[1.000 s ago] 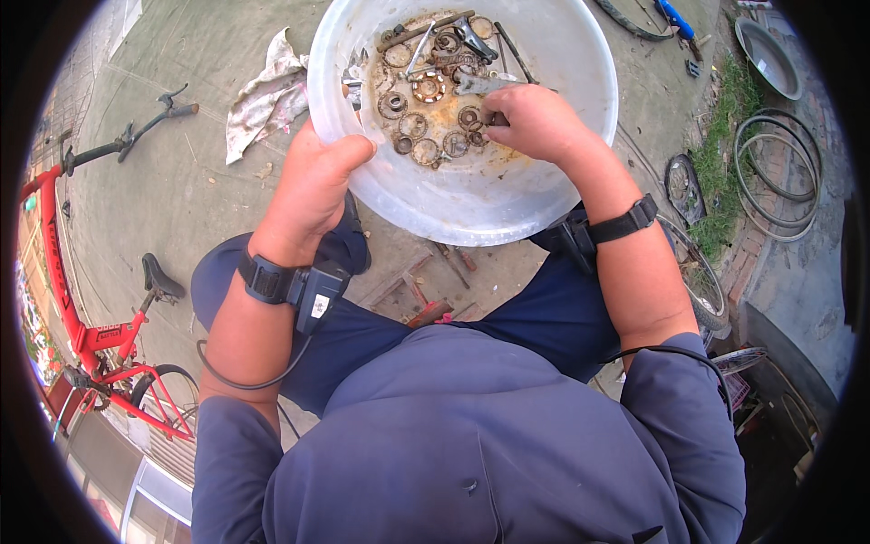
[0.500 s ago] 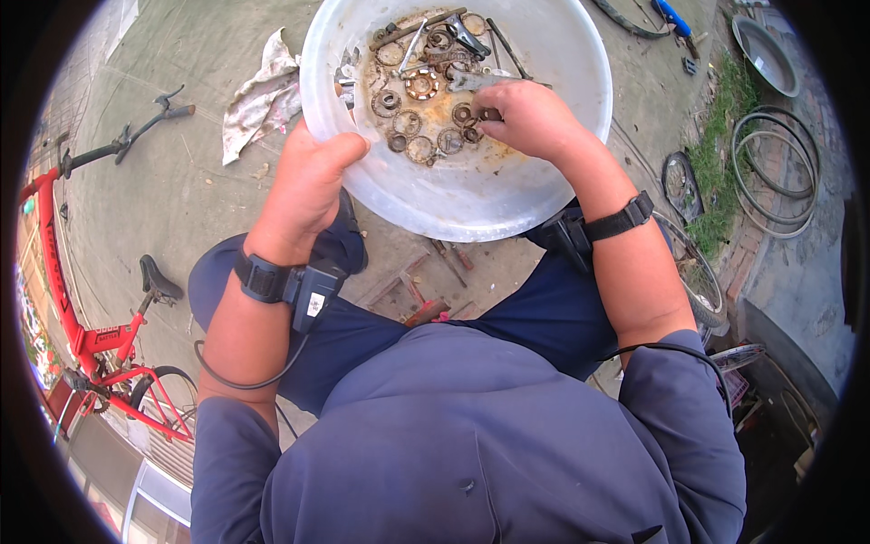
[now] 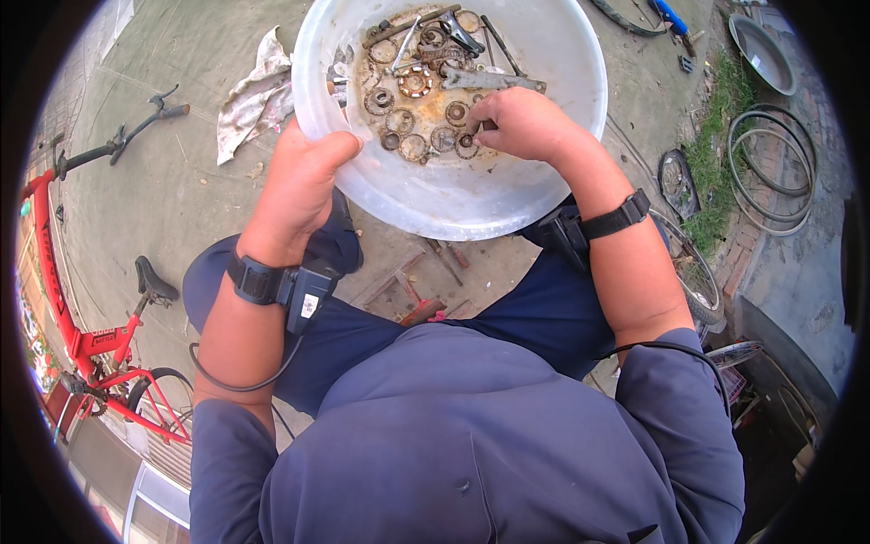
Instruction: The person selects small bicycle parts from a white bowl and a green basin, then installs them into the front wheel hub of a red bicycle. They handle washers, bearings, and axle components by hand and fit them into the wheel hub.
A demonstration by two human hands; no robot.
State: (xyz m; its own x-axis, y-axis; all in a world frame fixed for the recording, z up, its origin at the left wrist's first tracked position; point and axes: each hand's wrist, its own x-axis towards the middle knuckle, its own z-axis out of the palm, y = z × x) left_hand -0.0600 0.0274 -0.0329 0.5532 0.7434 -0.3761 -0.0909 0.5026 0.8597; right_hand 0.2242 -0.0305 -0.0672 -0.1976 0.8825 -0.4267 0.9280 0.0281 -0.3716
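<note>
My left hand (image 3: 313, 168) gripped the rim of the white basin (image 3: 453, 213). To its right, grimy rings (image 3: 413, 148) lay loose inside, so plenty seemed left; what was done I couldn't tell. Just beyond my right hand (image 3: 524, 125) lay a flat grey tool (image 3: 494, 81). That hand's fingers were bunched; whether they pinched anything, I couldn't tell.

The top edge cut off part of the plastic basin (image 3: 444, 204); its wall hid most fingers of the left hand (image 3: 306, 168). Whether the right hand (image 3: 524, 125) pinched anything was unclear.
</note>
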